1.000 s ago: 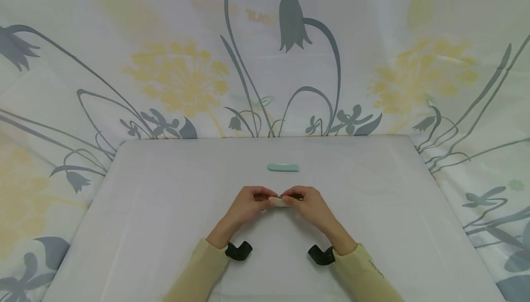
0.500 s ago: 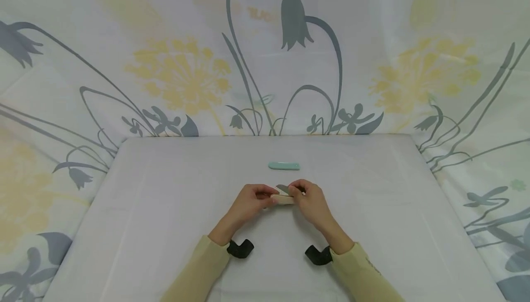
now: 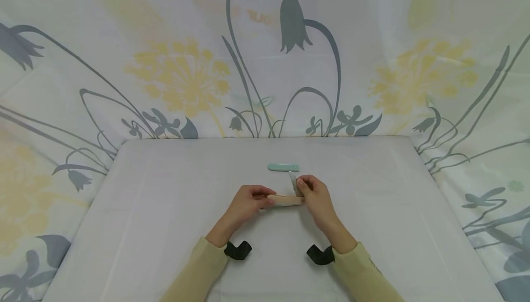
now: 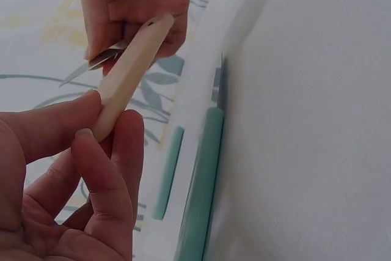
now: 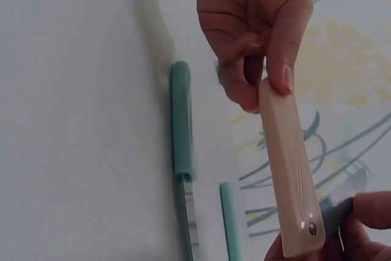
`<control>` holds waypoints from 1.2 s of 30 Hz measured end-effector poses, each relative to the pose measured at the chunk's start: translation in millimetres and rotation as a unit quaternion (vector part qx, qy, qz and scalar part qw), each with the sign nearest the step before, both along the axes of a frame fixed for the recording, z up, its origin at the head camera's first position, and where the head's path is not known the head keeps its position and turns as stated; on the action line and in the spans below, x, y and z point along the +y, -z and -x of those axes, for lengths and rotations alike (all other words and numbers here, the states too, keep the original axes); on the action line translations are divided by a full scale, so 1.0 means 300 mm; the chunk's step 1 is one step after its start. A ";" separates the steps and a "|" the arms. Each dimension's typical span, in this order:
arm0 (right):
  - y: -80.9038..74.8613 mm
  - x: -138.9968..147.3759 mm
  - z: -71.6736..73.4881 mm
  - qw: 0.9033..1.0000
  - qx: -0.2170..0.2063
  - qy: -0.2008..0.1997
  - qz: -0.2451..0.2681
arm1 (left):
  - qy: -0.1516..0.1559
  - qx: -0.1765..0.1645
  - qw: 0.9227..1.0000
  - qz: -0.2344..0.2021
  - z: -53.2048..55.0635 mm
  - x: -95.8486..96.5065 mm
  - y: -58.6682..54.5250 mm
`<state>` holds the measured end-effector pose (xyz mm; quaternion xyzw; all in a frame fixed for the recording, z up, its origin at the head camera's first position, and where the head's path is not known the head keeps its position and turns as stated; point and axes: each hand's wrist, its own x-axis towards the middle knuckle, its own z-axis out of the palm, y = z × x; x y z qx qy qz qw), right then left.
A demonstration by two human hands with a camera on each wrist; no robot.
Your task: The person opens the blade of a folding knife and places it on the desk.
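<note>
A folding knife with a cream handle [image 3: 285,200] is held above the table between both hands. My left hand [image 3: 250,199] pinches the rounded end of the handle with thumb and fingers. At the pivot end, where a small rivet [image 5: 313,228] shows, my right hand [image 3: 316,200] pinches the grey blade [image 3: 295,184]. That blade stands out from the handle at a steep angle, its tip pointing away from me. Below the hands lies a teal-handled knife [image 4: 204,181] with its blade [image 4: 223,80] out; the head view hides most of it.
Farther back on the white table [image 3: 174,168] lies a teal bar-shaped piece [image 3: 283,167], parallel to the table's back edge. Flower-patterned fabric [image 3: 256,62] hangs behind and at the sides. A black curved wrist mount [image 3: 238,250] sits at each sleeve cuff.
My right hand has swung the blade up out of the cream handle and moved slightly right and away from me. My left hand has kept its hold and place.
</note>
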<state>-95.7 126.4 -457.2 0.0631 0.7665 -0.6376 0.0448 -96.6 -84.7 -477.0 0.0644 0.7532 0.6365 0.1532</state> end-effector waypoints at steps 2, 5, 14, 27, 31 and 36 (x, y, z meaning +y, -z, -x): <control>-0.005 0.010 0.004 1.000 0.009 -0.013 -0.013 | -0.002 0.001 1.000 0.003 0.000 -0.005 -0.002; -0.009 0.025 0.014 0.998 0.027 -0.043 -0.024 | -0.002 -0.003 1.000 0.009 0.000 -0.013 -0.004; -0.025 0.041 0.040 0.992 0.053 -0.086 -0.075 | -0.003 0.002 1.000 0.018 -0.001 -0.017 -0.007; -0.026 0.046 0.044 0.996 0.040 -0.073 -0.032 | -0.043 0.016 0.999 0.015 -0.001 -0.032 0.000; -0.017 0.052 0.050 0.998 0.023 -0.051 -0.005 | -0.058 0.009 0.998 0.011 0.001 -0.044 -0.004; -0.007 0.060 0.055 0.999 0.003 -0.032 0.039 | -0.079 0.002 0.997 0.018 0.006 -0.058 -0.009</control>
